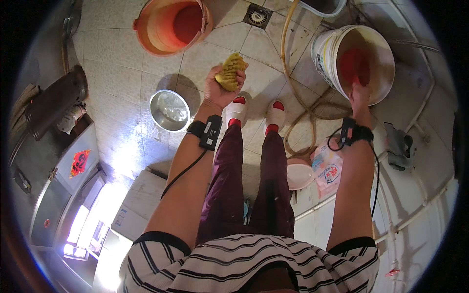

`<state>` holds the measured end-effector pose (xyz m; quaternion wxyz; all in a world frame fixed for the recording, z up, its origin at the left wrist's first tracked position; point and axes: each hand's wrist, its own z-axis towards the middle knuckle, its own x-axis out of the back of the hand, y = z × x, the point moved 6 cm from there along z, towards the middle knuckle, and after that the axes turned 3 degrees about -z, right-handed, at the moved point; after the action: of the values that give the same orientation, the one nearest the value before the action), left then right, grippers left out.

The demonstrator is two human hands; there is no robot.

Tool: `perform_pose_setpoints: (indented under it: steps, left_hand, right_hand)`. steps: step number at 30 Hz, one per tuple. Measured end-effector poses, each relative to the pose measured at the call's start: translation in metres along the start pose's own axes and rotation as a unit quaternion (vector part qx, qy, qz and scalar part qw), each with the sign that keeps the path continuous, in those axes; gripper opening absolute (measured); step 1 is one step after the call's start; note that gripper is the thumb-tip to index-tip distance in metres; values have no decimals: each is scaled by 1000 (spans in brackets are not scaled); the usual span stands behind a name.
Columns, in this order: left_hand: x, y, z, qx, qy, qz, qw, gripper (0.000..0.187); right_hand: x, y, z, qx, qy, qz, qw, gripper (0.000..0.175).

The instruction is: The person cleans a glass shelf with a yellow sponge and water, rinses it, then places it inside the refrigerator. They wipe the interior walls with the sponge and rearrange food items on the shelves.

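Observation:
My left hand [217, 89] grips a yellow sponge [231, 72] with a wavy surface, raised above the tiled floor near my shoes. A red plastic ladle [353, 66] is in my right hand [360, 96], held by its handle. Its bowl is inside a white plastic bucket [327, 55], whose mouth faces me; I cannot tell whether the ladle holds water. To the left of my left hand, a round stainless steel basin [151, 111] with clear water stands on the floor. Farther ahead is an orange plastic bucket [150, 41], its inside partly visible.
A tan hose [287, 69] lies looped between my feet and the white bucket. A floor drain [258, 16] is ahead. By my right leg are a pink basin [298, 176] and a printed plastic bag [327, 170]. Grey cloth [399, 148] hangs at the right wall.

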<state>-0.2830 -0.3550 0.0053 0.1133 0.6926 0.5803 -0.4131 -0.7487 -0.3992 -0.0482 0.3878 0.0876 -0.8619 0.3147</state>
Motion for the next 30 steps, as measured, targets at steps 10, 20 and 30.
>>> perform_pose_setpoints:
  steps: [10, 20, 30]
  left_hand:
    - [-7, -4, 14, -36, 76, 58, 995, 54]
    - [-12, -9, 59, -81, 76, 152, 982, 29]
    - [-71, -63, 103, -121, 129, 282, 943, 39]
  right_hand:
    - [-5, -10, -5, 77, -350, -227, 906, 18]
    - [100, -15, -158, -100, -227, 273, 930, 20]
    - [136, -94, -290, -31, -264, 220, 939, 40]
